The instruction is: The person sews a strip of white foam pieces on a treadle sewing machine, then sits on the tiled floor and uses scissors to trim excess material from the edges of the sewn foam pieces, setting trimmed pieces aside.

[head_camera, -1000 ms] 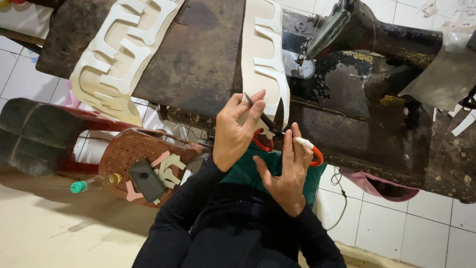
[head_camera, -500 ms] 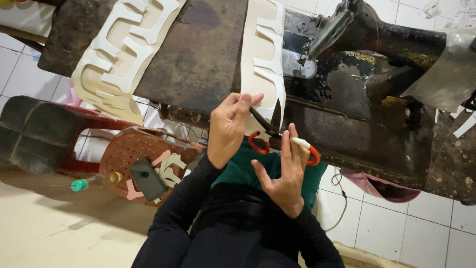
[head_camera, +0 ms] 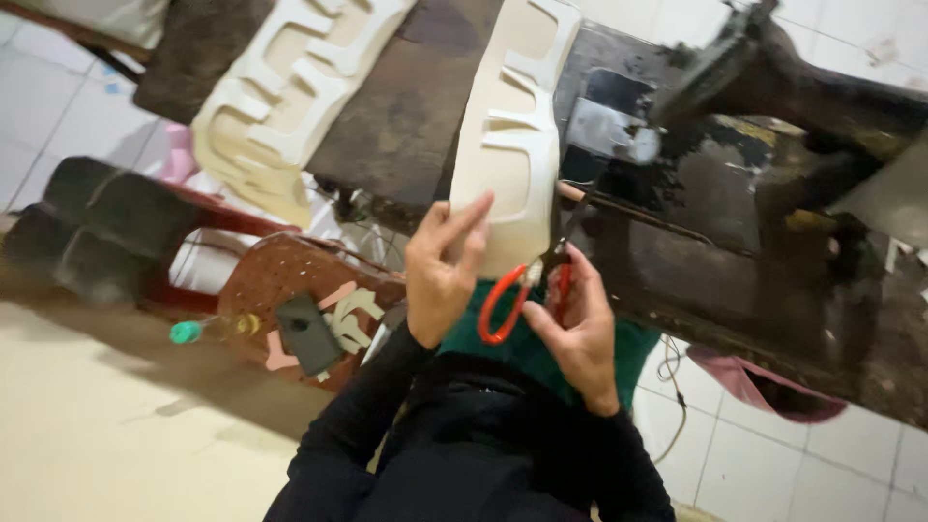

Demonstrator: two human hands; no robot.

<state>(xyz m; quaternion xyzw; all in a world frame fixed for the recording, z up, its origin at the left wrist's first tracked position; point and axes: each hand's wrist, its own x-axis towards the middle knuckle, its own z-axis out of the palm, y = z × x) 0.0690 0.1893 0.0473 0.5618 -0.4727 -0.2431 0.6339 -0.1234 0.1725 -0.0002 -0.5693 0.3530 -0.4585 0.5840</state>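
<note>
Overhead, a dark, worn worktable (head_camera: 406, 126) carries a black sewing machine (head_camera: 773, 106) and a cream, slot-cut foam sheet (head_camera: 280, 97). Nearer, a second cream foam piece (head_camera: 512, 126), long with cut-out notches, hangs over the table's edge, its lower end pinched in the left hand (head_camera: 440, 275). Smallest, red-handled scissors (head_camera: 522, 290) sit in the closed right hand (head_camera: 580, 329), just below that piece.

Left hand (head_camera: 443, 275) grips cream cutout (head_camera: 512, 145); right hand (head_camera: 578, 333) holds red-handled scissors (head_camera: 527, 290).

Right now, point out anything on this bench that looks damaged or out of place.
The workbench top is worn and stained. A cream cut-out piece overhangs its near edge. Scraps and a dark phone litter the red stool.
</note>
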